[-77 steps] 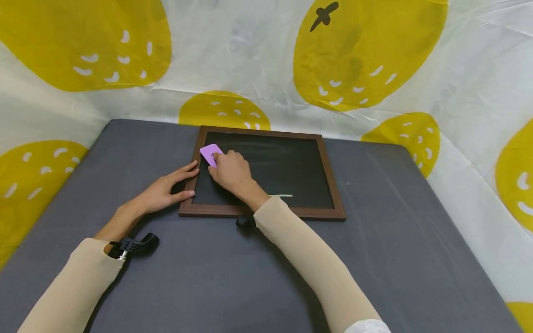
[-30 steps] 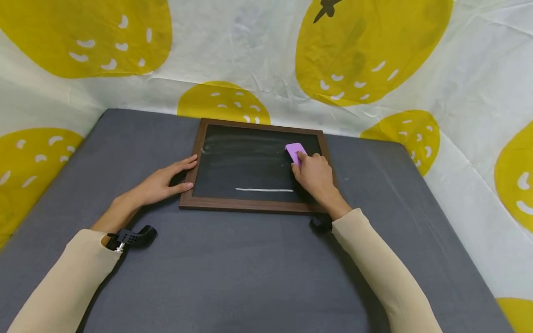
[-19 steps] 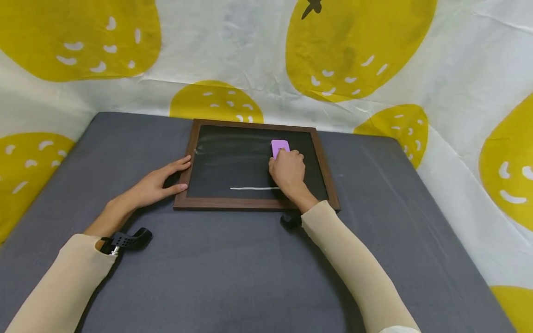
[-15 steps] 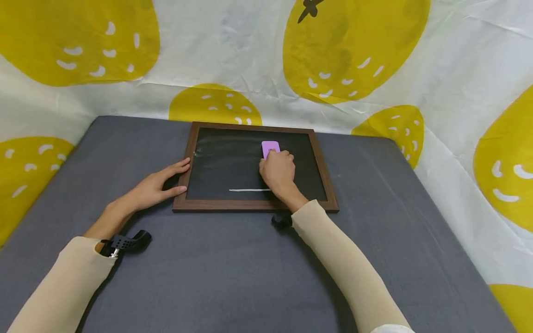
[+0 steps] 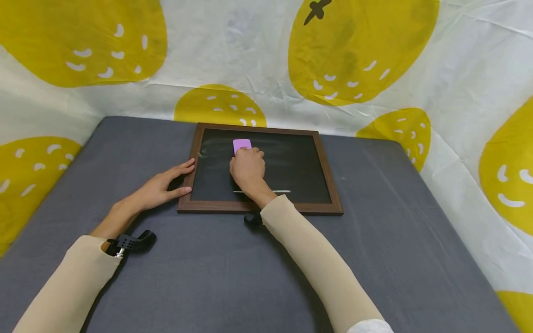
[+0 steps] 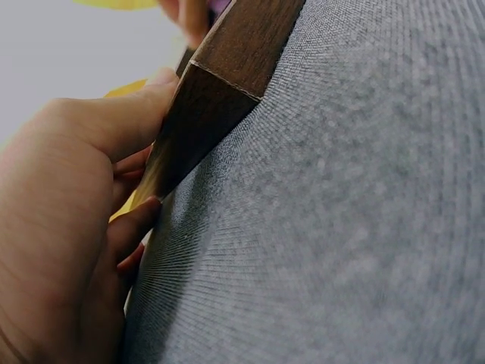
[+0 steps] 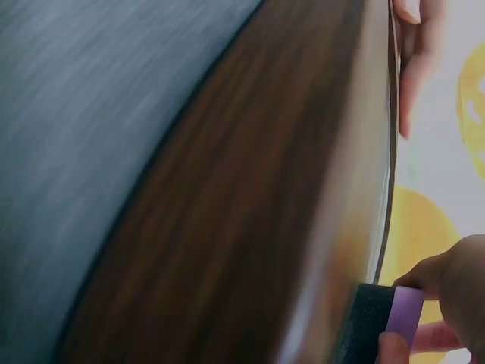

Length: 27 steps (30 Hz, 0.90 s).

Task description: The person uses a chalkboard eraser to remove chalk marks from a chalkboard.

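Observation:
A blackboard (image 5: 295, 162) in a brown wooden frame lies at the back of the grey table. My right hand (image 5: 248, 171) grips a purple eraser (image 5: 242, 144) on the left half of the board. Its dark pad shows in the right wrist view, below the purple back (image 7: 406, 312). A white chalk line (image 5: 283, 191) runs along the board's lower part, with my right wrist crossing over it. At the frame's left side (image 5: 194, 155), my left hand (image 5: 160, 187) rests its thumb and extended fingertips against the wood. The left wrist view shows this thumb on the frame edge (image 6: 220, 83).
Grey cloth (image 5: 208, 277) covers the table. A white sheet printed with yellow fruit (image 5: 233, 55) hangs behind and at the sides. Black wrist cameras (image 5: 137, 241) stick out from both wrists. Faint smears mark the board.
My right hand slid the eraser from the board's left side to its right side, then back leftward to left of centre. The left hand stays at the frame. The chalk line remains visible.

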Each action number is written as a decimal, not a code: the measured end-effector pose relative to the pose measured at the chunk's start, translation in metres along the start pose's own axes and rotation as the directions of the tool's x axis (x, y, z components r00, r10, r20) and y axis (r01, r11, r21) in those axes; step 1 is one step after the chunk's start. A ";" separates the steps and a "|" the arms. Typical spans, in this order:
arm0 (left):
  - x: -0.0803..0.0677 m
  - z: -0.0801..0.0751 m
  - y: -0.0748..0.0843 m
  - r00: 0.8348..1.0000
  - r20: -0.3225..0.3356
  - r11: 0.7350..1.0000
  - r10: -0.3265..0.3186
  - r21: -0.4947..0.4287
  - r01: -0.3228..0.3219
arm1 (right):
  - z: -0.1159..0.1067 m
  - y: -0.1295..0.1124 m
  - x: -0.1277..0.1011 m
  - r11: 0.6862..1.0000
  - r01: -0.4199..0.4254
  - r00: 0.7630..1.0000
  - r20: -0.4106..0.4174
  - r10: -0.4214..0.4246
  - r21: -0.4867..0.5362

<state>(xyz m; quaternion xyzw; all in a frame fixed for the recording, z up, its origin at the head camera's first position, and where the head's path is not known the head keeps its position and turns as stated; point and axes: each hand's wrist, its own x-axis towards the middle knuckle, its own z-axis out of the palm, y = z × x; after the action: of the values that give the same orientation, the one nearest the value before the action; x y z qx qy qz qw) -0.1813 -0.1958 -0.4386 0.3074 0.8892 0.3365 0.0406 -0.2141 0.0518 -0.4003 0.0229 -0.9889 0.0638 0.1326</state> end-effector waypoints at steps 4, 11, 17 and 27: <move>0.000 0.001 -0.002 1.000 -0.003 1.000 0.000 0.002 0.000 | 0.006 -0.021 0.002 0.998 0.056 0.998 0.024 -0.056 -0.012; 0.001 0.000 -0.004 1.000 0.001 1.000 -0.001 -0.004 0.001 | 0.009 -0.047 0.001 0.986 0.168 0.985 0.038 -0.168 -0.006; 0.001 -0.001 -0.003 1.000 -0.003 1.000 -0.005 -0.012 0.005 | 0.001 -0.046 -0.008 0.967 0.253 0.963 0.099 -0.252 0.006; 0.002 -0.001 -0.006 1.000 -0.015 1.000 -0.025 -0.015 0.024 | -0.020 -0.037 -0.013 0.914 0.405 0.896 0.207 -0.393 -0.018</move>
<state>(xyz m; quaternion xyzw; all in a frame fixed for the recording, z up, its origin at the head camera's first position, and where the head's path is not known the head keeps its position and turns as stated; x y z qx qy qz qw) -0.1862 -0.1992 -0.4410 0.2935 0.8907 0.3449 0.0400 -0.1941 0.0178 -0.3800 0.2273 -0.9728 0.0028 0.0437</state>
